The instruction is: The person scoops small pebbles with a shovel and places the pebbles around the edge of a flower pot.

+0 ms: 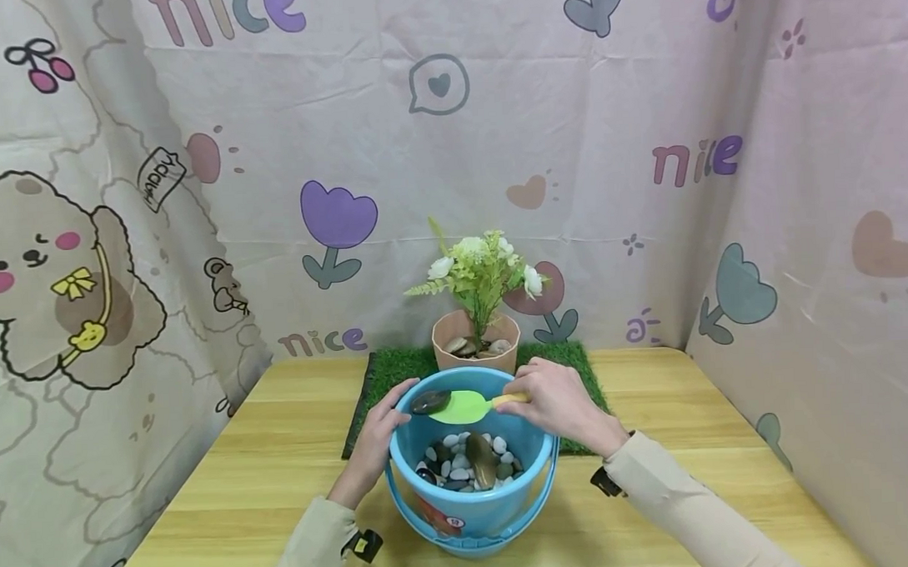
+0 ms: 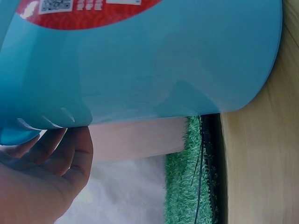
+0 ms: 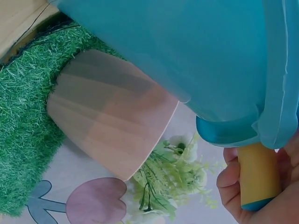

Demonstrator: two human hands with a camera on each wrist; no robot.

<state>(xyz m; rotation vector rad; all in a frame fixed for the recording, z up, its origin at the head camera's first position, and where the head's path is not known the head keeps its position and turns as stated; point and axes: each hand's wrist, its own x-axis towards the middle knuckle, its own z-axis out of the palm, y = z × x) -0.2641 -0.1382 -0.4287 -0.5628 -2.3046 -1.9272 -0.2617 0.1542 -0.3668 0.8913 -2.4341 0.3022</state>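
A light blue bucket (image 1: 499,509) stands on the table, holding several white, grey and dark pebbles (image 1: 459,473) and a larger brown stone (image 1: 481,459). At its left rim my left hand (image 1: 371,446) grips the edge, thumb toward the inside and fingers along the outer wall. My right hand (image 1: 566,400) holds a small shovel by its yellow handle (image 3: 259,175) at the right rim. The shovel's green blade (image 1: 464,407) lies across the bucket's mouth, above the pebbles. A dark smooth stone (image 1: 428,402) rests at the blade's tip, near the left thumb.
Behind the bucket, a pinkish pot (image 1: 475,364) with white flowers (image 1: 474,258) and some stones stands on a green turf mat (image 1: 404,365). The bucket's carrying handle (image 1: 540,507) hangs down in front. A printed curtain (image 1: 442,150) surrounds the wooden table (image 1: 280,456).
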